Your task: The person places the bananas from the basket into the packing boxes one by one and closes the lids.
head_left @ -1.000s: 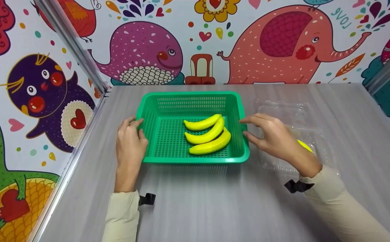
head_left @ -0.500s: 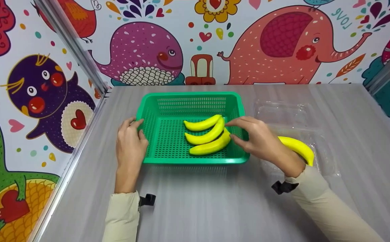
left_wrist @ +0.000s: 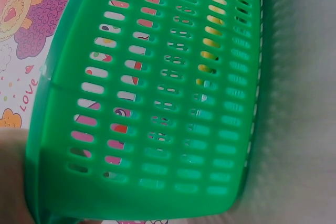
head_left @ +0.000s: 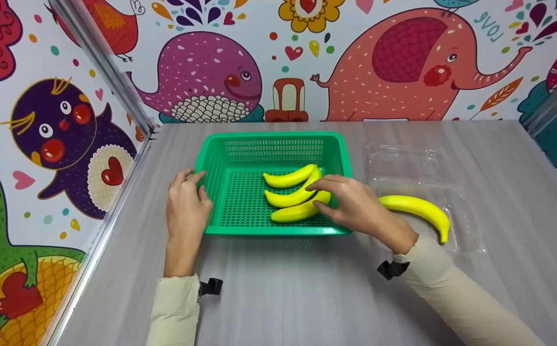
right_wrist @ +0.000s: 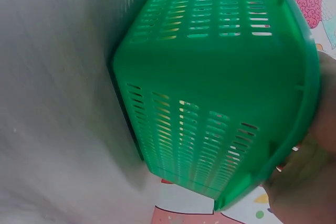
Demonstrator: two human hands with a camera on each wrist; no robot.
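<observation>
Right hand (head_left: 348,204) over the right side of the green basket (head_left: 273,230), thumb and fingers parted by the right end of the near banana (head_left: 294,212); not clenched, contact unclear. Left hand (head_left: 186,202) grips the left rim. Three bananas lie together in the basket, right of middle; a fourth banana (head_left: 417,206) sits in the clear container (head_left: 468,226) to the right. Bananas look light, firm, smooth, perhaps slippery; best pinched mid-length. Counter (head_left: 269,298) grey, wood-grained, flat. Cartoon-printed walls (head_left: 278,53) far and left.
</observation>
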